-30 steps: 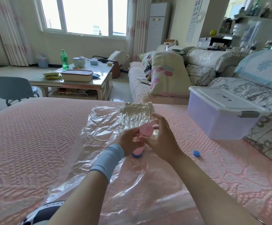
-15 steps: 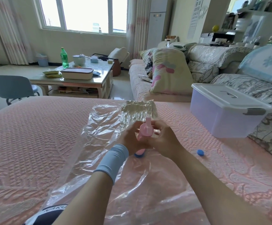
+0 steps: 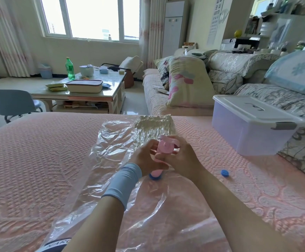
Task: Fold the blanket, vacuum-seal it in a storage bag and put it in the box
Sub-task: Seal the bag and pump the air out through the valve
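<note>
A clear bag (image 3: 111,151) lies flat on the pink bed (image 3: 39,160), its length running away from the person. The blanket (image 3: 154,124) is inside the bag at its far end, a pale bundle with the plastic drawn tight and wrinkled over it; the near part of the bag lies loose and crinkled.

A pink pump (image 3: 163,148) stands upright on the bag's blue valve (image 3: 154,177), near the middle of the bag. The left hand (image 3: 146,159), with a light blue wristband (image 3: 122,182), has its fingers curled round the pump's body from the left. The right hand (image 3: 182,159) grips the upper part of the pump from the right, fingers wrapped about it. A small blue cap (image 3: 225,173) lies on the bed to the right, apart from the bag.

The box (image 3: 248,135) sits further right at the bed's edge, against the sofa (image 3: 229,66). Its white lid (image 3: 253,110) is on, and a grey latch shows at one end. The walls are translucent, but what is inside cannot be made out.

Beyond the bed a low counter (image 3: 111,88) carries a flat lidded container (image 3: 84,86), a green bottle (image 3: 70,69) and a white pot (image 3: 86,70).
</note>
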A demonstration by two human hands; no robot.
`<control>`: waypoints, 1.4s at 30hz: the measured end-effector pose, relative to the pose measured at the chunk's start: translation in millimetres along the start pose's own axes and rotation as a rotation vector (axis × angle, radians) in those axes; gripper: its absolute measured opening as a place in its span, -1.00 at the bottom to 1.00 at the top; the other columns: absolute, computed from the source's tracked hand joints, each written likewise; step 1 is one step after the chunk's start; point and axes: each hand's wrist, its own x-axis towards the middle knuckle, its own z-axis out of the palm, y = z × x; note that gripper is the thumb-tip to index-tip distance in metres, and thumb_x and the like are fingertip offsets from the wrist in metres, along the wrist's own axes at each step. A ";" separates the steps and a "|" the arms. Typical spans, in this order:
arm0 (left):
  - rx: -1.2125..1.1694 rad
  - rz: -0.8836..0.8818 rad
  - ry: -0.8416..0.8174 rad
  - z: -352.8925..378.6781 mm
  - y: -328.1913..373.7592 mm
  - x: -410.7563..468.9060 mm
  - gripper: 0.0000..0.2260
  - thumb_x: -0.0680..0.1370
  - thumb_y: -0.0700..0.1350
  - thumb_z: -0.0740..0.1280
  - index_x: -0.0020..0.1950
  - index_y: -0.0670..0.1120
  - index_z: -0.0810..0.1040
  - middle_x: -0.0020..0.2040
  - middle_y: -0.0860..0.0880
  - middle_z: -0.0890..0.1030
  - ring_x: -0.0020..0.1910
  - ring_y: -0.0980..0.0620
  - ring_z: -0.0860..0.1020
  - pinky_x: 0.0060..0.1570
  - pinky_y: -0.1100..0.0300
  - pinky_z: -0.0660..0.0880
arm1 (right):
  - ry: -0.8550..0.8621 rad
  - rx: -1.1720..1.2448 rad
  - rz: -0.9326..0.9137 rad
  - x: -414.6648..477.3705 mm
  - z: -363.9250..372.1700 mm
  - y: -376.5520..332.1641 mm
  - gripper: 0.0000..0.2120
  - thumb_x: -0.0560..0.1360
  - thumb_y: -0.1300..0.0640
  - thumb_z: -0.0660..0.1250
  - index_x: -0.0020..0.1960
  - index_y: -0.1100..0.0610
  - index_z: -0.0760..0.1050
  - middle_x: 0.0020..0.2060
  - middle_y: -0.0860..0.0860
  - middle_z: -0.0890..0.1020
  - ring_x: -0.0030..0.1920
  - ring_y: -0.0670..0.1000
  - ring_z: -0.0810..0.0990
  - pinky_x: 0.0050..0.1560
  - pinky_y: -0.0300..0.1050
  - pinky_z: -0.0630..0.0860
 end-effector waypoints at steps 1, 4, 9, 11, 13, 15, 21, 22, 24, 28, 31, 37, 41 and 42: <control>-0.017 0.008 -0.025 -1.4 -1.4 1.5 -0.44 0.22 -0.12 0.60 0.05 0.28 0.44 -0.02 0.28 0.59 -0.01 0.35 0.54 -0.11 0.46 0.45 | -0.002 0.005 -0.002 1.3 -1.3 0.9 -0.46 0.27 0.22 0.66 0.09 -0.23 0.57 -0.03 -0.23 0.66 -0.02 -0.21 0.64 -0.05 -0.35 0.54; -0.048 0.007 -0.120 -6.5 -4.2 6.0 -0.48 0.35 -0.33 0.48 0.24 0.04 0.53 0.12 0.10 0.62 0.17 0.13 0.56 0.13 0.22 0.51 | -0.031 0.018 0.001 4.0 -4.5 1.4 -0.48 0.29 0.23 0.64 0.12 -0.17 0.58 0.07 -0.25 0.66 0.04 -0.18 0.64 0.02 -0.29 0.52; -0.015 0.015 -0.001 -3.5 1.1 3.4 -0.63 0.28 -0.20 0.58 -0.03 0.13 0.60 -0.14 0.17 0.66 -0.15 0.22 0.61 -0.15 0.33 0.50 | -0.026 0.031 0.041 3.2 -1.6 4.0 -0.53 0.26 0.10 0.62 0.09 -0.12 0.56 -0.02 -0.17 0.70 0.03 -0.14 0.66 0.08 -0.17 0.54; -0.009 0.031 0.044 2.0 1.5 0.4 -0.63 0.24 -0.12 0.62 -0.05 0.14 0.60 -0.21 0.18 0.65 -0.28 0.33 0.54 -0.20 0.38 0.48 | 0.004 0.032 0.056 1.5 3.4 7.4 -0.55 0.22 0.11 0.67 0.01 -0.03 0.55 -0.11 -0.18 0.69 -0.05 -0.14 0.66 0.02 -0.11 0.60; 0.004 0.023 0.052 5.7 1.8 -1.8 -0.60 0.21 -0.08 0.62 -0.04 0.17 0.59 -0.19 0.18 0.65 -0.26 0.30 0.54 -0.14 0.35 0.50 | 0.055 0.030 0.063 0.6 7.1 10.1 -0.57 0.21 0.14 0.69 -0.04 0.01 0.54 -0.17 -0.17 0.67 -0.12 -0.13 0.65 -0.05 -0.06 0.63; -0.008 -0.004 0.005 4.3 1.8 -1.5 -0.51 0.22 -0.09 0.60 0.07 0.22 0.55 -0.07 0.18 0.65 -0.11 0.22 0.59 -0.01 0.27 0.53 | 0.067 0.051 0.066 1.2 6.9 11.8 -0.56 0.21 0.18 0.69 -0.02 -0.01 0.57 -0.17 -0.14 0.69 -0.12 -0.14 0.66 -0.07 -0.11 0.64; 0.018 -0.046 -0.050 -0.4 -4.6 1.1 -0.64 0.35 -0.26 0.50 0.07 0.06 0.60 -0.03 0.10 0.68 0.01 0.06 0.62 0.03 0.16 0.54 | 0.010 0.099 0.079 2.9 -2.3 10.2 -0.29 0.27 0.32 0.63 0.35 0.00 0.50 0.06 -0.07 0.69 0.03 -0.18 0.64 0.03 -0.33 0.53; 0.016 -0.054 -0.009 -0.2 -3.4 -0.3 -0.65 0.33 -0.22 0.53 0.00 0.10 0.59 -0.11 0.18 0.66 -0.06 0.11 0.63 -0.07 0.28 0.53 | 0.001 0.104 0.089 2.2 -2.5 10.5 -0.29 0.28 0.31 0.63 0.36 -0.01 0.49 0.08 -0.07 0.68 0.06 -0.18 0.63 0.07 -0.32 0.53; 0.040 -0.048 0.046 1.2 -0.1 -2.9 -0.63 0.26 -0.12 0.60 -0.05 0.13 0.54 -0.18 0.25 0.62 -0.15 0.20 0.61 -0.20 0.41 0.49 | -0.001 0.106 0.127 -0.2 -0.1 11.6 -0.31 0.26 0.24 0.66 0.31 -0.02 0.48 0.10 -0.07 0.64 0.09 -0.15 0.61 0.04 -0.33 0.52; 0.024 -0.049 0.045 4.8 0.5 -4.0 -0.52 0.25 -0.09 0.61 0.07 0.04 0.48 -0.02 0.14 0.60 -0.01 0.11 0.57 -0.05 0.23 0.53 | 0.029 0.148 0.160 -0.2 2.7 10.7 -0.44 0.26 0.21 0.67 0.18 0.05 0.54 0.02 -0.01 0.68 0.04 0.00 0.65 0.00 -0.21 0.59; -0.100 -0.041 -0.006 2.6 3.8 -2.7 -0.53 0.38 -0.27 0.48 0.21 0.02 0.46 0.10 0.05 0.60 0.13 0.07 0.55 -0.05 0.33 0.53 | -0.006 0.187 0.116 1.8 -2.6 7.6 -0.50 0.34 0.31 0.59 0.24 0.13 0.59 0.04 0.08 0.72 0.10 0.09 0.68 0.17 0.06 0.61; -0.052 -0.038 0.112 8.1 5.0 -1.6 -0.59 0.36 -0.15 0.52 0.18 0.03 0.55 -0.01 0.07 0.65 -0.03 0.08 0.61 0.02 0.13 0.58 | 0.028 0.216 0.154 2.1 3.0 15.5 -0.47 0.40 0.32 0.54 0.31 0.18 0.47 0.15 0.08 0.67 0.19 0.04 0.63 0.17 -0.01 0.61; -0.045 -0.046 0.159 14.5 4.4 -3.1 -0.57 0.26 -0.04 0.60 0.04 0.04 0.52 -0.06 0.11 0.64 -0.06 0.10 0.60 -0.06 0.13 0.57 | 0.060 0.116 0.170 2.8 6.9 17.4 -0.51 0.34 0.15 0.62 0.18 0.01 0.49 0.02 -0.10 0.65 -0.03 -0.19 0.61 -0.19 -0.36 0.54; -0.055 -0.053 0.135 15.1 4.1 -2.5 -0.54 0.26 -0.07 0.59 0.07 0.03 0.49 -0.02 0.10 0.63 -0.01 0.08 0.59 -0.05 0.12 0.56 | 0.070 0.119 0.164 4.4 4.9 18.8 -0.55 0.35 0.17 0.61 0.16 0.00 0.51 0.00 -0.08 0.66 -0.03 -0.14 0.63 -0.18 -0.34 0.55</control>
